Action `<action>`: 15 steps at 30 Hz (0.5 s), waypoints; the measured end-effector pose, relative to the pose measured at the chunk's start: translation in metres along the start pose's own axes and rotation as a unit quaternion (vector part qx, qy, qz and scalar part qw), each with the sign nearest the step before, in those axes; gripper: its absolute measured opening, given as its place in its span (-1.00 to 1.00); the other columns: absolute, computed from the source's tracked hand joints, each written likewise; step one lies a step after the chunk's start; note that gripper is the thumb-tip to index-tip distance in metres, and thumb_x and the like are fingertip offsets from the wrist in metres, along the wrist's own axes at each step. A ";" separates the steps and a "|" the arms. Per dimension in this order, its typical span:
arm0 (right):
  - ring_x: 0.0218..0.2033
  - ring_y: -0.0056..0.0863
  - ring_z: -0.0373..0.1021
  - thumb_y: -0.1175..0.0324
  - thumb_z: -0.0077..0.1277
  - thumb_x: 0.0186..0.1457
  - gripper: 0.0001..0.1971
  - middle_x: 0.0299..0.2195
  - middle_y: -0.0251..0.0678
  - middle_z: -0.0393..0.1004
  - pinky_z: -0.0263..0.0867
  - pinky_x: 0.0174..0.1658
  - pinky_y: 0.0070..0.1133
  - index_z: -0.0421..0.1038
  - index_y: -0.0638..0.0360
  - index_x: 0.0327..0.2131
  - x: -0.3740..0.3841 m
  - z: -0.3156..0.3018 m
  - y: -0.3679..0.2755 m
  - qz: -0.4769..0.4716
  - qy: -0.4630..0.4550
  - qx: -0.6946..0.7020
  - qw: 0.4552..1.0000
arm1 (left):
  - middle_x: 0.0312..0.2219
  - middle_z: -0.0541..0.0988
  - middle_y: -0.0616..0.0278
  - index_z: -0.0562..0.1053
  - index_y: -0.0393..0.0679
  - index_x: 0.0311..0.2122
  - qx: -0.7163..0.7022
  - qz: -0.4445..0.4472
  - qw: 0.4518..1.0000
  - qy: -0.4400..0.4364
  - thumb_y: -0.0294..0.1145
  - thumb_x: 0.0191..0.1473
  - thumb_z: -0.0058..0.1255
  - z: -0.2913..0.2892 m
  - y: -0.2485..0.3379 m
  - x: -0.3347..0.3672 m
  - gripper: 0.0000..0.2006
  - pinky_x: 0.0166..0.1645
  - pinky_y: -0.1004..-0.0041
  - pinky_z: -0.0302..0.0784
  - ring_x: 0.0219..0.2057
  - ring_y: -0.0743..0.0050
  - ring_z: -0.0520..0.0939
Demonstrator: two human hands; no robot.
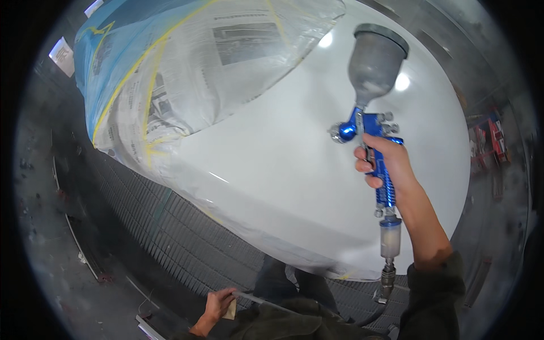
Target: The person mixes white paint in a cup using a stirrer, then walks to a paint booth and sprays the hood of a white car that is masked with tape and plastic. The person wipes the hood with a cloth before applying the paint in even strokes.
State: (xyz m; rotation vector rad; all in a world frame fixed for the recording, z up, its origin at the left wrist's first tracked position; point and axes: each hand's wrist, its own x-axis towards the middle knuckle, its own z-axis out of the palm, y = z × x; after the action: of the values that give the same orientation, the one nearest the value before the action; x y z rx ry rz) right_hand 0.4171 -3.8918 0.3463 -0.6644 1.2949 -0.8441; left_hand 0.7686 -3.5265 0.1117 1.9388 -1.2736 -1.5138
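Observation:
My right hand point(391, 161) is wrapped round the grip of a blue spray gun point(384, 184), fingers at its trigger. A grey paint cup point(378, 62) sits on top of the gun, and its nozzle points left. Below the grip hang a clear filter point(390, 238) and a metal hose coupling point(387, 277). The gun is held over a glossy white car panel point(272, 170). Low in the view, my left hand point(217, 306) is closed on a thin grey hose point(263, 301) that runs right across my body. A small beige piece point(230, 309) shows beside its fingers.
Printed masking paper point(192, 73) under clear film, with yellow tape and blue film point(130, 34), covers the far left of the panel. Plastic sheeting lines its near edge. Beneath is a slatted grate floor point(181, 226). Red items point(490, 139) stand at the right.

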 end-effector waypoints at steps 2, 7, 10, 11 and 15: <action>-0.56 -0.69 0.24 0.27 0.01 0.18 -0.83 -0.49 -0.39 0.36 0.01 -0.74 -0.74 0.27 0.09 -0.36 0.019 0.031 -0.005 -0.006 -0.049 -0.007 0.999 | -0.44 0.65 0.14 0.58 -0.27 -0.17 0.006 0.001 0.999 0.032 -0.58 0.05 0.17 -0.002 -0.011 -0.005 -0.80 -0.31 0.49 0.53 -0.43 0.61 0.61; -0.57 -0.70 0.24 0.25 0.00 0.20 -0.82 -0.49 -0.38 0.37 0.03 -0.74 -0.76 0.27 0.11 -0.34 0.061 0.084 -0.014 -0.044 -0.131 -0.003 0.990 | -0.47 0.65 0.22 0.58 -0.35 -0.19 -0.067 -0.021 0.994 0.087 -0.70 0.03 0.15 -0.009 -0.005 -0.017 -0.80 -0.32 0.55 0.52 -0.42 0.70 0.57; -0.57 -0.70 0.25 0.25 -0.01 0.20 -0.82 -0.49 -0.38 0.37 0.04 -0.74 -0.76 0.27 0.11 -0.34 0.073 0.084 -0.019 -0.063 -0.134 -0.015 0.989 | -0.47 0.64 0.22 0.58 -0.37 -0.20 -0.134 -0.038 0.984 0.116 -0.73 0.00 0.17 -0.003 -0.014 -0.022 -0.80 -0.32 0.58 0.51 -0.41 0.70 0.56; -0.57 -0.70 0.25 0.25 -0.01 0.21 -0.82 -0.49 -0.38 0.37 0.04 -0.74 -0.77 0.27 0.11 -0.34 0.071 0.078 -0.021 -0.063 -0.122 -0.025 0.990 | -0.48 0.64 0.23 0.58 -0.37 -0.21 -0.124 -0.045 0.983 0.128 -0.70 0.00 0.18 0.001 -0.022 -0.025 -0.80 -0.33 0.58 0.51 -0.42 0.71 0.56; -0.58 -0.70 0.24 0.23 -0.04 0.22 -0.81 -0.50 -0.40 0.36 0.03 -0.75 -0.76 0.25 0.10 -0.35 0.061 0.027 -0.026 -0.052 -0.061 -0.062 0.995 | -0.46 0.66 0.20 0.59 -0.33 -0.20 -0.092 -0.029 0.990 0.103 -0.66 0.01 0.20 0.010 -0.010 -0.017 -0.80 -0.30 0.55 0.53 -0.43 0.67 0.58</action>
State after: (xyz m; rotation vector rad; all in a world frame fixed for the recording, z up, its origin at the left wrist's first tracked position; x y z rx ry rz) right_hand 0.4434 -3.9579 0.3390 -0.8756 1.2167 -0.7998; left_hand 0.7635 -3.5052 0.1100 1.9655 -0.9648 -1.3640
